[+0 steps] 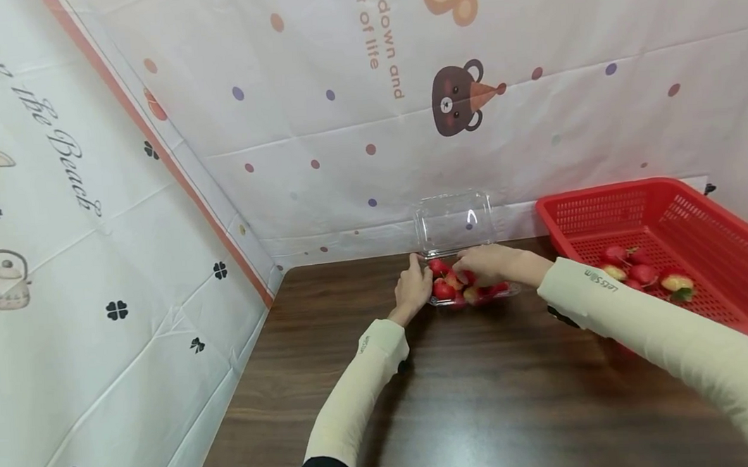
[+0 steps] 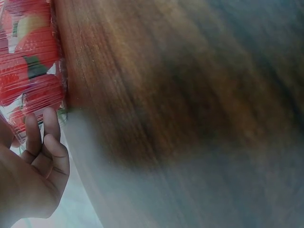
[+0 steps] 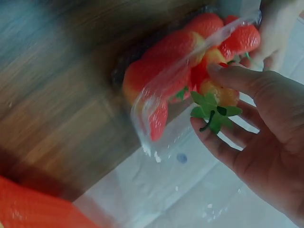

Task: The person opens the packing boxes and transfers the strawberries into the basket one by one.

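Observation:
A clear plastic clamshell box (image 1: 442, 302) full of red and yellowish strawberries (image 2: 40, 45) sits near the back of the table, its lid (image 1: 454, 221) raised against the wall. My left hand (image 1: 413, 286) holds the box's left end, with curled fingers (image 2: 51, 124) at its side; the thumb is mostly hidden. Over the box, my right hand (image 1: 491, 264) pinches a strawberry (image 3: 219, 94) between thumb and fingers. Its green leafy cap (image 3: 214, 111) faces out of the hand, and its body is close to the fruit in the box.
A red slotted plastic basket (image 1: 724, 257) stands to the right, with several strawberries (image 1: 643, 274) in it. Printed white cloth (image 1: 321, 201) covers the walls behind and to the left. The table (image 1: 484, 397) is dark wood grain.

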